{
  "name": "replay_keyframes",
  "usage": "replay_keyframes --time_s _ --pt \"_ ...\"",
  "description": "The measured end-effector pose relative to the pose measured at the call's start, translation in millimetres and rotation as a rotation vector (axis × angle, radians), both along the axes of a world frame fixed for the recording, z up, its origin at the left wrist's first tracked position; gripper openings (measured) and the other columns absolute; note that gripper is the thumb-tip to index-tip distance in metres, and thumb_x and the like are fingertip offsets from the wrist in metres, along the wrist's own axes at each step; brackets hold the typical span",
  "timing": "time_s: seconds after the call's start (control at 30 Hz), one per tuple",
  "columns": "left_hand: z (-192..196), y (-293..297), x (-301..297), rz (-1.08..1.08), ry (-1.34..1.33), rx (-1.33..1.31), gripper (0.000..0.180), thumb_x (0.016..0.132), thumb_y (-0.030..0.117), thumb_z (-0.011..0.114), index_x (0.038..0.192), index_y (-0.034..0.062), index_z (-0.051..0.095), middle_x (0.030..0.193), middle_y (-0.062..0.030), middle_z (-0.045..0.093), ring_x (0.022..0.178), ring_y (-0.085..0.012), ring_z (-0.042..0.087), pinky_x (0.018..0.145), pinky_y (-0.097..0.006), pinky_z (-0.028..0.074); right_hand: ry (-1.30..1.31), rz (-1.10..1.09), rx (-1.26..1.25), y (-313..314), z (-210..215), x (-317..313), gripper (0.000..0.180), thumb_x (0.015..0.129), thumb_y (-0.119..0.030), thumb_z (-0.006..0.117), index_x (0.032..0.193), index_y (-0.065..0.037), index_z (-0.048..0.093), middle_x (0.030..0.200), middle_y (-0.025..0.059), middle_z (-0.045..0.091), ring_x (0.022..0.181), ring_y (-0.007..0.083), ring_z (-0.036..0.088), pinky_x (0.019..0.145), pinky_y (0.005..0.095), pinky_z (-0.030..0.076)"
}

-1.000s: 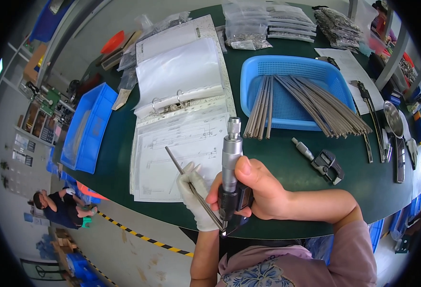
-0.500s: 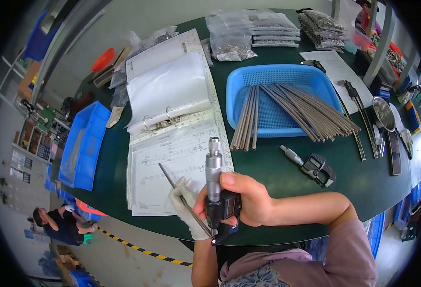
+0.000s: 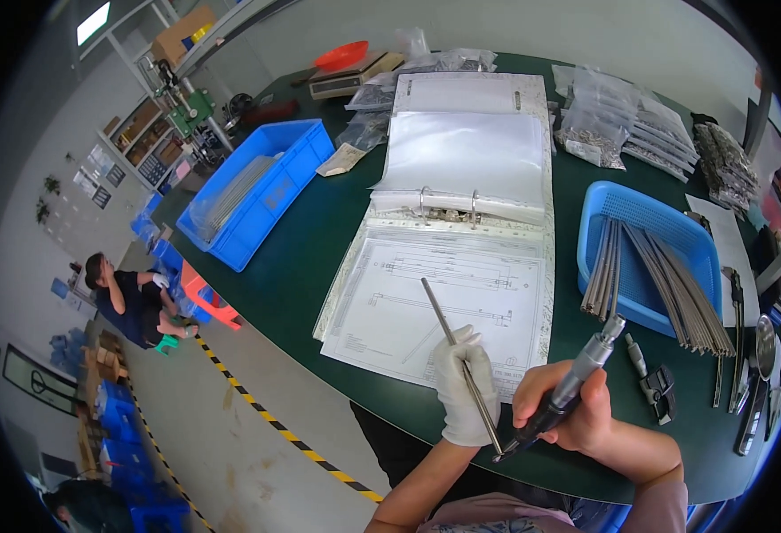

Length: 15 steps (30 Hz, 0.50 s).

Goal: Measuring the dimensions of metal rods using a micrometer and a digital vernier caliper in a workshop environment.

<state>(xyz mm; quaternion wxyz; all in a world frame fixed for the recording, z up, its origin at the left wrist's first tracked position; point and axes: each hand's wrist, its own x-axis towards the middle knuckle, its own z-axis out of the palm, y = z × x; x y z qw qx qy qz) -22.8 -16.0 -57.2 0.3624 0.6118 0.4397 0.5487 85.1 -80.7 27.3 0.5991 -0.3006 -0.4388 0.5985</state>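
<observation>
My left hand (image 3: pixel 463 391), in a white glove, is closed around a thin grey metal rod (image 3: pixel 441 311) that slants up over the drawing page. My bare right hand (image 3: pixel 577 410) grips a digital micrometer (image 3: pixel 586 360) by its dark frame and silver barrel. The rod's lower end meets the micrometer's measuring end near the table's front edge; whether the jaws touch it I cannot tell. Beneath the left hand lies an open ring binder (image 3: pixel 461 222) showing a technical drawing (image 3: pixel 435 293). A second micrometer (image 3: pixel 657 386) rests on the green table to the right of my right hand.
A light-blue basket (image 3: pixel 599 200) holds many similar rods (image 3: pixel 688 293). On the right lie calipers (image 3: pixel 735 293) and a metal ladle (image 3: pixel 765 346). Bagged small parts (image 3: pixel 594 133) stand at the back. A blue bin (image 3: pixel 257 200) sits left; beyond it, a person (image 3: pixel 128 298) is seated.
The view has swung left, so the binder and basket appear farther right. The micrometer has tilted from upright to leaning right. Both hands keep their holds.
</observation>
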Motion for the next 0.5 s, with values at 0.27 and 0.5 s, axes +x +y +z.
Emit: replay_keyframes --time_s 0.27,0.5 --pt "6.6 -0.5 1.8 0.031 0.024 0.061 0.01 0.081 0.003 0.047 0.09 0.0003 0.047 0.099 -0.0173 0.049 0.092 -0.0286 0.049 0.081 -0.036 0.039 -0.126 -0.069 0.042 2.2 0.6 -2.7 0.083 0.078 -0.068 0.016 0.068 0.004 0.055 0.064 0.0182 0.055 0.03 0.0101 0.037 0.031 0.0205 0.031" --pt "10.3 0.2 0.9 0.062 0.074 0.113 0.011 0.079 0.001 0.048 0.089 -0.0002 0.047 0.099 -0.0178 0.049 0.09 -0.0294 0.05 0.08 -0.036 0.04 -0.105 -0.036 -0.006 6.0 2.8 0.4 0.08 0.083 -0.06 0.013 0.064 0.004 0.055 0.061 0.0195 0.055 0.03 0.0115 0.037 0.031 0.021 0.032"
